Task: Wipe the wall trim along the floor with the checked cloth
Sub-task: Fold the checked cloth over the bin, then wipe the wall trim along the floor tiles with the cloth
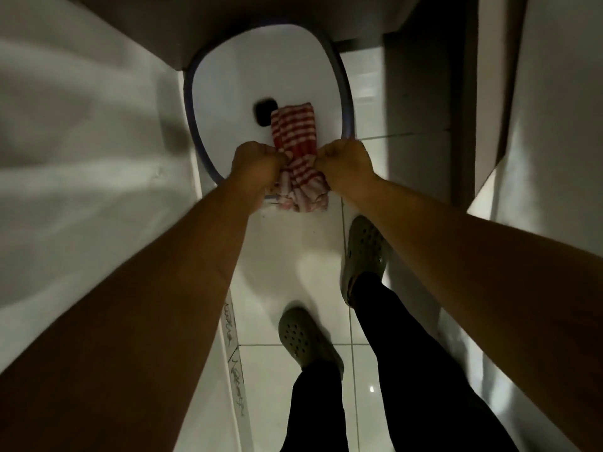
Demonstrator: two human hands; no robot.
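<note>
A red and white checked cloth (295, 138) hangs bunched between my two fists above the near rim of a white basin. My left hand (256, 164) grips its left side and my right hand (344, 163) grips its right side, both closed tight on the fabric. One end of the cloth lies out over the basin, the other end droops below my hands. The wall trim (233, 357) runs along the foot of the white wall on the left, with dark squiggly marks on it.
A white basin with a blue rim (346, 93) stands on the tiled floor (362, 370) ahead, with a dark spot in its middle. White walls close in on both sides. My feet in grey clogs (303, 337) stand on the tiles below.
</note>
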